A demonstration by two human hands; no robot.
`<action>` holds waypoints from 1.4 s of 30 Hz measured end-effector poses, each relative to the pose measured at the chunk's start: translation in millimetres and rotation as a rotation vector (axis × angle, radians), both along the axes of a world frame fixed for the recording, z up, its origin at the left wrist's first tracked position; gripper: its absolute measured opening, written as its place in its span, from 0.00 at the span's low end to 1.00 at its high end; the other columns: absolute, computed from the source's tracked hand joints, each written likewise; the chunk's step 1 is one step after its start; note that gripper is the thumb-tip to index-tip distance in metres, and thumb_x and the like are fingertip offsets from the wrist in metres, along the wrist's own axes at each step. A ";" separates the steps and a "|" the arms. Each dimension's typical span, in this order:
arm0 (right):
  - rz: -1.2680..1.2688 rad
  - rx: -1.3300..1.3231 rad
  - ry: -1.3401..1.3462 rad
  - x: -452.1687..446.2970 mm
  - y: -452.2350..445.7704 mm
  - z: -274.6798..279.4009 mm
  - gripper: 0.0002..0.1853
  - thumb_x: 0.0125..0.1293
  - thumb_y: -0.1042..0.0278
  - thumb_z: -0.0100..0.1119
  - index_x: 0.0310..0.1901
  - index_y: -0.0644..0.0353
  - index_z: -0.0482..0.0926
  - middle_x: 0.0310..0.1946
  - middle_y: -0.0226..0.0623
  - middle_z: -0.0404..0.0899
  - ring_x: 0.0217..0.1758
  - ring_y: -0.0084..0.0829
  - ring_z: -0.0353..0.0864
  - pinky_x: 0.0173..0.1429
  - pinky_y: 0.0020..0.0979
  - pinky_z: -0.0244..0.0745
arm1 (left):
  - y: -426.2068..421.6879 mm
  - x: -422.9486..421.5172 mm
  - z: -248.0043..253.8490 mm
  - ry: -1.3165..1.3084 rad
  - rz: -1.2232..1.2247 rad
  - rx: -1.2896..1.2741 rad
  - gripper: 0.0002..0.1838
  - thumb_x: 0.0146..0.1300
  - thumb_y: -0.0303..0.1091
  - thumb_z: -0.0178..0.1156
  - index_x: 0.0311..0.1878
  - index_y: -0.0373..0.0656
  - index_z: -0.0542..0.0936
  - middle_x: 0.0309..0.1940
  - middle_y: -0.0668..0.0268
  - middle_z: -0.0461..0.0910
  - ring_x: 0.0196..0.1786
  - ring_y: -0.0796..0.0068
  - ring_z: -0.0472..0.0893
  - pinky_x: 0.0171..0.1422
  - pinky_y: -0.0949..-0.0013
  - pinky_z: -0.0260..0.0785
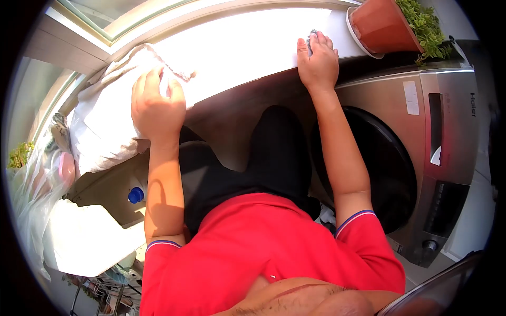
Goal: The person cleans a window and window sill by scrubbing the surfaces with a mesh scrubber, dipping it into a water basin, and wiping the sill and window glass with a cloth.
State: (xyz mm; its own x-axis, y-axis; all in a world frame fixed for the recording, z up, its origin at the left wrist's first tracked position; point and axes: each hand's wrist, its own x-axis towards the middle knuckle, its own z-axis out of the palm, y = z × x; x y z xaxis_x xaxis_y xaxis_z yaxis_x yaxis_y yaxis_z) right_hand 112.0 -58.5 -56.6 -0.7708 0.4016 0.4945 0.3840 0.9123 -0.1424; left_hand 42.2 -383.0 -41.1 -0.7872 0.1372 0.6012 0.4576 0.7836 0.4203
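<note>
The right hand [319, 64] has its fingers [329, 42] bent over a small grey wad [311, 40] on the white windowsill [237, 45], with a terracotta pot [380, 26] and its saucer [354, 32] near them on the right, and a washing machine [448, 131] below; the left hand [159, 108] rests loosely open on a rumpled white cloth [100, 118], a clear plastic bag [37, 184] to its lower left and a blue cap [135, 195] below. The fingers cover much of the wad, so whether they pinch or only press it cannot be told, glare washes out the windowsill and cloth, and the plant [421, 23] is cut off at the top.
</note>
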 end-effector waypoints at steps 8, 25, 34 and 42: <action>0.549 -0.277 -0.091 10.6 -164.9 22.4 0.32 0.71 0.43 0.58 0.60 0.66 0.82 0.66 0.53 0.79 0.75 0.51 0.72 0.78 0.54 0.63 | -9.6 -3.5 -2.0 -0.102 -0.051 0.146 0.12 0.57 0.27 0.64 0.45 0.40 0.87 0.46 0.59 0.87 0.51 0.56 0.84 0.59 0.59 0.77; 0.567 -0.155 -0.163 1.4 -165.7 25.1 0.26 0.74 0.51 0.54 0.63 0.63 0.80 0.66 0.51 0.79 0.75 0.48 0.72 0.77 0.51 0.65 | -9.3 -1.8 -3.3 -0.024 -0.050 0.093 0.10 0.56 0.26 0.65 0.41 0.40 0.87 0.45 0.61 0.87 0.47 0.59 0.86 0.55 0.62 0.79; -0.131 -0.015 -0.461 -66.8 -3.8 37.2 0.36 0.77 0.43 0.49 0.68 0.72 0.74 0.72 0.55 0.72 0.76 0.48 0.69 0.77 0.45 0.65 | -2.2 1.7 3.1 -0.052 -0.031 0.004 0.09 0.56 0.27 0.65 0.40 0.42 0.87 0.46 0.63 0.86 0.51 0.59 0.84 0.57 0.60 0.76; 0.700 -0.148 -0.154 -59.8 -194.3 24.8 0.25 0.76 0.49 0.53 0.60 0.62 0.83 0.67 0.44 0.79 0.74 0.45 0.73 0.76 0.48 0.66 | -30.6 -5.5 -5.1 -0.043 -0.024 0.174 0.06 0.61 0.24 0.63 0.39 0.35 0.86 0.41 0.56 0.88 0.43 0.56 0.87 0.52 0.63 0.79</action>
